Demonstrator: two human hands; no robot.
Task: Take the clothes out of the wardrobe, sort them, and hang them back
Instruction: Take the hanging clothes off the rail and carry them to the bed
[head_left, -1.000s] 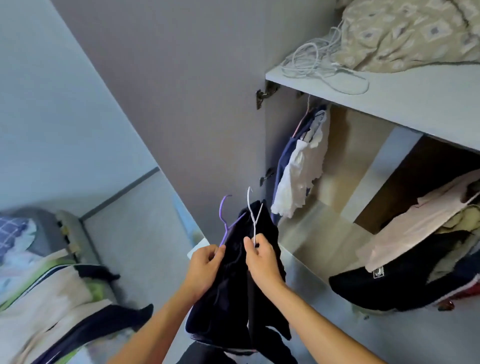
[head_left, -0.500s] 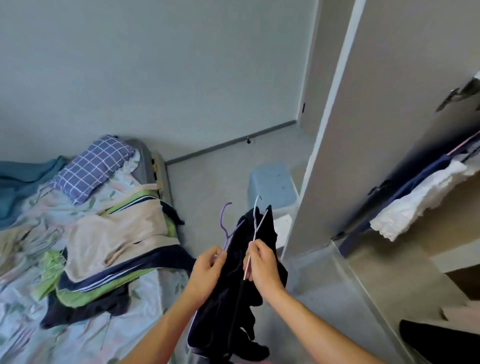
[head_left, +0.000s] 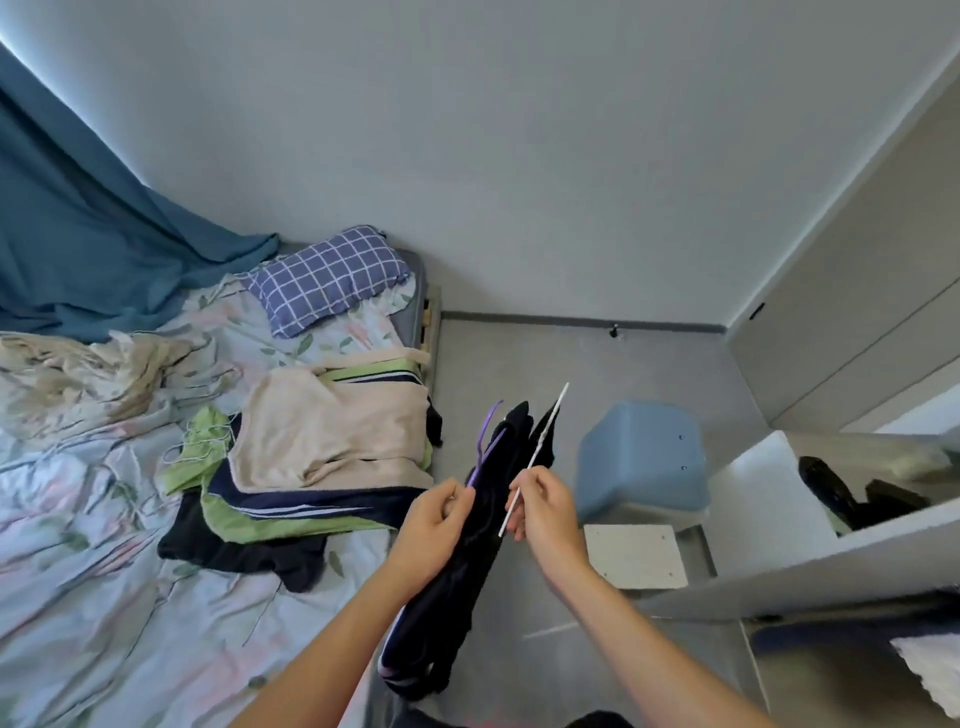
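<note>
Head view: left hand (head_left: 436, 512) pinches the purple hanger (head_left: 485, 441) carrying dark garments (head_left: 467, 561); right hand (head_left: 545, 506) pinches the white hanger (head_left: 535, 457), beside the bed (head_left: 104, 597) edge.

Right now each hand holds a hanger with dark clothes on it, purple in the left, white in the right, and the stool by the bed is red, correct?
Not quite: the head view shows the stool is blue. The left hand does hold the purple hanger, the right hand the white hanger, with the dark clothes.
</note>
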